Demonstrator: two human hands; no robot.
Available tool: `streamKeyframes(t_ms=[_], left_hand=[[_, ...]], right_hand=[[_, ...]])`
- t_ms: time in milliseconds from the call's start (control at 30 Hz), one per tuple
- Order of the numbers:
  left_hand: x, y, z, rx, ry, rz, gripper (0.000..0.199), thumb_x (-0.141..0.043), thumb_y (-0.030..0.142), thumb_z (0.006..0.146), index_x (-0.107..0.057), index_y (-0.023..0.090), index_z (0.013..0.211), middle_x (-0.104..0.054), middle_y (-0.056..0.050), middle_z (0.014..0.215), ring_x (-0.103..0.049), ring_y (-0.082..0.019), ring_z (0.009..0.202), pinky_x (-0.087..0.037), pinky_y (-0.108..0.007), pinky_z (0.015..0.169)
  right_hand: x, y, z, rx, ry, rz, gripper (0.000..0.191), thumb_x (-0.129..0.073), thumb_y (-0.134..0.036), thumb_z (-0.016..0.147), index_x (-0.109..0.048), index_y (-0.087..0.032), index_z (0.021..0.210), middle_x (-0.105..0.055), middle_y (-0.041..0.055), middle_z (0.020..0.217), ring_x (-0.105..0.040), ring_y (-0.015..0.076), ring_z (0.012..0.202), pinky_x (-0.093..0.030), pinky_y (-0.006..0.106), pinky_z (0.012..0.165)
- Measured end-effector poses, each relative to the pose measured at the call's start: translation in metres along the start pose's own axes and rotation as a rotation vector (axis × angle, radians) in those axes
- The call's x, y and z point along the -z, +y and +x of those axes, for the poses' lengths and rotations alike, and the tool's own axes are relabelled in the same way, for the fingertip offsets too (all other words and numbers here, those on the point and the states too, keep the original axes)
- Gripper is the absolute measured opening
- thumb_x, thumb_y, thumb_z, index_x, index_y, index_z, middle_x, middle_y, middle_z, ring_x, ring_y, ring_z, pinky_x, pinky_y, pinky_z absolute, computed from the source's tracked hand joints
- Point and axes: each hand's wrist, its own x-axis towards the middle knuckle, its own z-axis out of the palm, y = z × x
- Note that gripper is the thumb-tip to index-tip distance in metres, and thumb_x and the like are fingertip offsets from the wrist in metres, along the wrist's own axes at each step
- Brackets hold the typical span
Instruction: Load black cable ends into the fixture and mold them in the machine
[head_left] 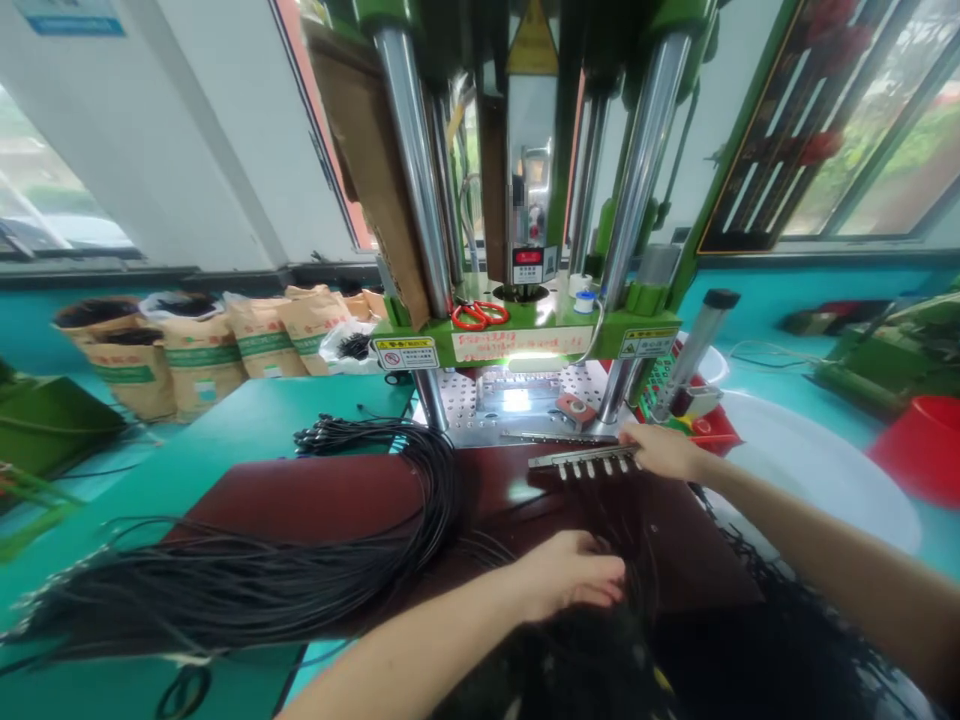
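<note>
My right hand (660, 452) is closed on the end of a metal mold bar (551, 461). A row of several pale, short pieces sticks out along the bar's near side. Thin dark cables run faintly below it toward my lap. Low in front of me, my left hand (574, 575) has its fingers curled together beside these cables; what lies inside them is hidden. Beyond the held bar, another thin metal strip (562, 437) lies at the press edge. A thick bundle of black cables (262, 585) spreads over the brown board (315, 490) to my left.
A green press (592, 340) with steel columns stands ahead, red-handled scissors (480, 315) on its ledge. A small reddish block (576, 408) sits on its perforated plate. Paper sacks (195, 350) stand back left. At right are a red crate (712, 425) and a large white tub (825, 470).
</note>
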Motion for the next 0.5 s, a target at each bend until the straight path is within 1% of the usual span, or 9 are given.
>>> streamKeyframes(t_ms=[67, 133, 200, 267, 333, 400, 467, 500], left_hand=[[-0.003, 0.001, 0.01, -0.051, 0.004, -0.165, 0.049, -0.077, 0.029, 0.053, -0.049, 0.014, 0.09, -0.06, -0.004, 0.081, -0.058, -0.01, 0.066, -0.041, -0.024, 0.067], [-0.005, 0.005, 0.024, -0.113, 0.025, -0.256, 0.043, -0.076, 0.029, 0.056, -0.05, 0.015, 0.088, -0.06, -0.003, 0.079, -0.057, -0.009, 0.064, -0.041, -0.023, 0.064], [-0.004, 0.015, 0.04, -0.171, 0.055, -0.281, 0.038, -0.073, 0.032, 0.058, -0.051, 0.016, 0.084, -0.06, -0.002, 0.075, -0.056, -0.009, 0.06, -0.04, -0.022, 0.059], [0.0, 0.029, 0.053, -0.209, 0.1, -0.275, 0.035, -0.071, 0.034, 0.06, -0.05, 0.016, 0.082, -0.059, -0.002, 0.068, -0.054, -0.01, 0.053, -0.037, -0.021, 0.053], [0.005, 0.046, 0.062, -0.222, 0.174, -0.275, 0.03, -0.067, 0.033, 0.063, -0.05, 0.015, 0.081, -0.057, -0.001, 0.062, -0.052, -0.01, 0.047, -0.035, -0.021, 0.049], [0.012, 0.059, 0.068, -0.23, 0.267, -0.273, 0.025, -0.062, 0.031, 0.067, -0.049, 0.016, 0.082, -0.057, -0.001, 0.062, -0.052, -0.01, 0.045, -0.035, -0.022, 0.048], [0.021, 0.069, 0.071, -0.253, 0.335, -0.252, 0.022, -0.058, 0.03, 0.07, -0.048, 0.017, 0.084, -0.058, -0.002, 0.065, -0.054, -0.011, 0.047, -0.036, -0.022, 0.048], [0.027, 0.072, 0.072, -0.265, 0.348, -0.229, 0.021, -0.058, 0.029, 0.071, -0.048, 0.017, 0.084, -0.059, -0.002, 0.067, -0.055, -0.011, 0.048, -0.036, -0.021, 0.047]], right_hand=[[0.003, -0.011, 0.022, 0.038, 0.014, 0.067, 0.028, -0.043, -0.004, 0.057, -0.056, -0.021, 0.076, -0.062, 0.0008, 0.077, -0.055, 0.0196, 0.073, -0.032, 0.025, 0.059], [0.006, -0.02, 0.047, 0.09, 0.019, 0.154, 0.03, -0.044, -0.003, 0.055, -0.058, -0.021, 0.075, -0.063, -0.0008, 0.079, -0.055, 0.0182, 0.076, -0.034, 0.024, 0.061], [0.008, -0.027, 0.074, 0.128, 0.018, 0.245, 0.03, -0.046, -0.001, 0.053, -0.06, -0.02, 0.072, -0.063, -0.002, 0.076, -0.056, 0.017, 0.075, -0.037, 0.022, 0.061], [0.008, -0.031, 0.1, 0.127, 0.038, 0.33, 0.031, -0.048, 0.001, 0.052, -0.062, -0.02, 0.069, -0.064, -0.0023, 0.073, -0.056, 0.0165, 0.074, -0.039, 0.021, 0.06], [0.006, -0.032, 0.124, 0.073, 0.084, 0.406, 0.029, -0.052, 0.004, 0.052, -0.063, -0.019, 0.067, -0.063, -0.0016, 0.07, -0.056, 0.0164, 0.072, -0.04, 0.022, 0.061], [0.003, -0.031, 0.145, -0.013, 0.14, 0.487, 0.021, -0.059, 0.001, 0.057, -0.062, -0.017, 0.067, -0.062, -0.0004, 0.068, -0.056, 0.015, 0.069, -0.042, 0.024, 0.062], [0.0, -0.03, 0.162, -0.093, 0.205, 0.595, 0.005, -0.062, -0.011, 0.069, -0.061, -0.015, 0.072, -0.061, 0.0005, 0.072, -0.055, 0.0129, 0.066, -0.045, 0.026, 0.061], [0.0, -0.03, 0.168, -0.12, 0.244, 0.66, 0.005, -0.059, -0.019, 0.076, -0.06, -0.014, 0.077, -0.061, 0.0011, 0.076, -0.056, 0.0124, 0.067, -0.046, 0.027, 0.062]])
